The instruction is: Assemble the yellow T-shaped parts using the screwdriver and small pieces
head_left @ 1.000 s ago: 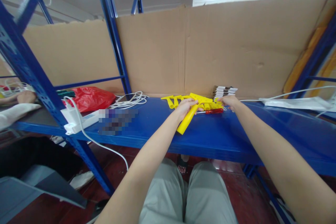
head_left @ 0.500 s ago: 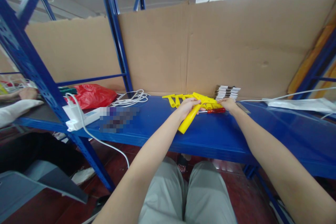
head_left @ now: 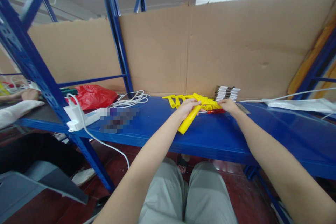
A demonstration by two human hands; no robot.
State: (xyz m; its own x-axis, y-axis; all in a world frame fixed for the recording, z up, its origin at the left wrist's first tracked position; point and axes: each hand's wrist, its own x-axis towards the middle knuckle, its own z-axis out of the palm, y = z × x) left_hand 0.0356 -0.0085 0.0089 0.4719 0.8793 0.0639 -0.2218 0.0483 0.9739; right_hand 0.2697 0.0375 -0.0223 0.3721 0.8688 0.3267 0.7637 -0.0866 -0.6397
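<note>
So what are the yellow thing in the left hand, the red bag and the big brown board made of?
The yellow thing looks like smooth plastic: evenly coloured, slightly shiny. The red bag seems thin plastic film, crinkled and glossy. The brown board is probably matte cardboard, with a vertical crease and a dent.

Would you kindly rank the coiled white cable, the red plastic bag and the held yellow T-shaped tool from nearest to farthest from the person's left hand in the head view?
1. Yellow T-shaped tool: gripped in the left hand.
2. Coiled white cable: to the hand's left.
3. Red plastic bag: farther left, beyond the cable.
</note>
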